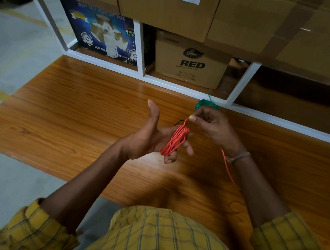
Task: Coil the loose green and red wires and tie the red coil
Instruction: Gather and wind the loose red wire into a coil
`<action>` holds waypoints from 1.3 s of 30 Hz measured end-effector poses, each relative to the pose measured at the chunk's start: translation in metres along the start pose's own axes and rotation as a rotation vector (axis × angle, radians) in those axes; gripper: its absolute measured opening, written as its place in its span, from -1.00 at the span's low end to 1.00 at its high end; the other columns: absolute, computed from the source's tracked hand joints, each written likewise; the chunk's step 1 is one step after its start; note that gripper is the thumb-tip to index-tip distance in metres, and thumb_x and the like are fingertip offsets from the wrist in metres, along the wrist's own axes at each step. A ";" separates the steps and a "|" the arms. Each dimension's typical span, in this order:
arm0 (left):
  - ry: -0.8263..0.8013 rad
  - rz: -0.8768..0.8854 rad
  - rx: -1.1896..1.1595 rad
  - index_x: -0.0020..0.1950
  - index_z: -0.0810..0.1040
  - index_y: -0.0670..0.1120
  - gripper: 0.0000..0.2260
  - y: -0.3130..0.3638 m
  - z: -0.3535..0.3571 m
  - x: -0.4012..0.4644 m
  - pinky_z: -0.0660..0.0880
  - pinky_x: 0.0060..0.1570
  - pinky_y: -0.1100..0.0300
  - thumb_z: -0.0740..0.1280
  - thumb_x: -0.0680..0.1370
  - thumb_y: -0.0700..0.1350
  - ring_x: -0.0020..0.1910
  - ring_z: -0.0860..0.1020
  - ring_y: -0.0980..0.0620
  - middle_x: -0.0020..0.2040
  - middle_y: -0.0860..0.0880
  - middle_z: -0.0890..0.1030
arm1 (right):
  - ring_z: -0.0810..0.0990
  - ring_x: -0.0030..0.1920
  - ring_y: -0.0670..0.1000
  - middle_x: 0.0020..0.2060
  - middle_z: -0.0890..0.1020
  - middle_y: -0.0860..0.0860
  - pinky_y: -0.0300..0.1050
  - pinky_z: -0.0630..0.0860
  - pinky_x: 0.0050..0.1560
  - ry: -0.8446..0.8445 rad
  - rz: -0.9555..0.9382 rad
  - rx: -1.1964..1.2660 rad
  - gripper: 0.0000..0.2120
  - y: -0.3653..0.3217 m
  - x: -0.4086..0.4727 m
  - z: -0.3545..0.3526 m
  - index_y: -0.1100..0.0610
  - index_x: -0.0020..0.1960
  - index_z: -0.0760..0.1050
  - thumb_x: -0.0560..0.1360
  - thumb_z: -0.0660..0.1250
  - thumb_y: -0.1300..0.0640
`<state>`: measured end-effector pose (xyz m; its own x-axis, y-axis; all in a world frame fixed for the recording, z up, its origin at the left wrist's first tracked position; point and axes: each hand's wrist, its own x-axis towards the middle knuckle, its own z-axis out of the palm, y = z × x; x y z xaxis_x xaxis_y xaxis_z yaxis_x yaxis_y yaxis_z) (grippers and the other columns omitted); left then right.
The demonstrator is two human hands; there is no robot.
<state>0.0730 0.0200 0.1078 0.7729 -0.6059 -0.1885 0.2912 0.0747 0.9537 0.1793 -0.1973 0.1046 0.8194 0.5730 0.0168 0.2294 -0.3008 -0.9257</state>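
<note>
The left hand point(152, 137) is held palm-up over the wooden tabletop point(69, 104), thumb raised and fingers spread; the red wire coil point(175, 139) is looped many times round those fingers, so the hand carries the coil on its fingers rather than clenching it; the fingertips curl slightly below the loops. The right hand point(211, 123) sits just beside and above the coil, its thumb and forefinger pinching the red strand at the top of the loops, the other fingers curled in. From under the right wrist a loose red tail point(228, 167) hangs down toward the tabletop and runs out of sight behind the forearm; a thin dark loop lies on the wood near the right elbow, too blurred to tell what it is. The green wire coil point(206, 104) lies bundled behind the right hand's knuckles, near the far edge of the tabletop, one short green end sticking up; whether it touches the hand cannot be told. A thread bracelet point(239, 157) circles the right wrist; both arms wear rolled yellow checked sleeves point(30, 230). Beyond the tabletop stands a white metal shelf frame point(140, 49), holding a blue adhesive tape box point(100, 29) and a brown carton marked RED point(190, 63); larger cardboard cartons point(242, 20) sit above.
</note>
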 end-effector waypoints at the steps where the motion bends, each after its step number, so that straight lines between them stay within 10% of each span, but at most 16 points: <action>1: 0.016 0.015 -0.027 0.61 0.30 -0.21 0.26 0.002 0.000 0.000 0.52 -0.05 0.12 -0.35 0.29 0.66 -0.18 0.54 -0.05 0.38 -0.42 0.51 | 0.52 -0.35 -0.23 -0.31 0.55 -0.05 -0.42 0.41 -0.34 0.005 0.021 -0.019 -0.80 0.008 0.002 0.005 0.34 -0.01 0.57 0.64 0.38 0.18; 10: 0.193 0.179 -0.238 0.64 0.24 -0.29 0.27 0.013 -0.004 0.006 0.58 0.11 -0.02 -0.50 0.33 0.58 -0.02 0.55 -0.17 0.47 -0.43 0.46 | 0.48 -0.50 -0.18 -0.40 0.59 -0.02 -0.19 0.41 -0.32 -0.169 0.097 -0.278 -0.71 0.051 -0.030 0.059 -0.02 -0.15 0.54 0.72 0.20 0.03; 13: 0.317 0.218 -0.236 0.65 0.26 -0.17 0.20 0.016 -0.007 0.010 0.44 0.44 -0.24 -0.56 0.37 0.55 0.14 0.62 -0.27 0.51 -0.31 0.50 | 0.53 -0.37 -0.20 -0.37 0.54 -0.18 -0.12 0.54 -0.17 -0.251 0.063 -0.387 -0.64 0.057 -0.049 0.082 0.05 0.22 0.61 0.62 0.14 -0.06; 16: 0.416 0.203 -0.169 0.49 0.43 0.01 0.10 0.013 -0.008 0.017 0.37 0.56 -0.22 -0.56 0.39 0.53 0.34 0.62 -0.31 0.45 -0.32 0.56 | 0.66 -0.13 0.12 -0.16 0.69 0.12 0.01 0.60 -0.02 -0.334 -0.006 -0.456 -0.59 0.044 -0.066 0.091 0.03 0.41 0.49 0.66 0.14 -0.11; 20: 0.452 0.078 0.092 0.59 0.34 -0.14 0.25 -0.002 -0.016 0.023 0.48 0.42 0.12 -0.31 0.24 0.68 0.31 0.67 -0.18 0.31 -0.33 0.65 | 0.44 -0.27 -0.18 -0.28 0.53 -0.15 -0.26 0.36 -0.13 -0.350 -0.121 -0.417 -0.78 0.017 -0.071 0.077 0.07 0.20 0.63 0.63 0.33 0.00; 24: 0.398 -0.029 0.233 0.29 0.45 -0.21 0.23 -0.018 -0.020 0.026 0.56 0.16 0.34 -0.16 0.16 0.79 0.18 0.69 -0.29 0.20 -0.55 0.54 | 0.47 -0.36 -0.12 -0.35 0.58 0.03 -0.20 0.35 -0.32 -0.281 -0.096 -0.317 -0.77 -0.010 -0.064 0.035 0.16 -0.06 0.63 0.63 0.33 0.02; 29: 0.226 -0.086 0.265 0.46 0.43 -0.21 0.30 -0.019 -0.006 0.018 0.55 0.26 -0.05 -0.20 0.20 0.78 -0.02 0.68 -0.24 0.21 -0.34 0.65 | 0.51 -0.29 -0.17 -0.32 0.58 -0.16 -0.32 0.39 -0.27 -0.171 -0.067 -0.212 -0.87 -0.026 -0.044 -0.020 0.08 -0.02 0.63 0.65 0.36 0.07; 39: -0.005 0.080 -0.071 0.63 0.24 -0.25 0.26 0.001 0.011 0.021 0.53 0.06 0.03 -0.35 0.29 0.64 -0.13 0.54 -0.11 0.46 -0.40 0.46 | 0.59 -0.12 0.03 -0.12 0.62 0.23 -0.04 0.49 -0.08 0.072 0.036 -0.060 -0.82 0.045 -0.008 -0.005 0.23 0.02 0.60 0.67 0.34 0.12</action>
<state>0.0833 -0.0014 0.1072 0.7925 -0.5997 -0.1113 0.2681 0.1786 0.9467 0.1857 -0.2191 0.0641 0.8630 0.5050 0.0131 0.2282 -0.3666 -0.9019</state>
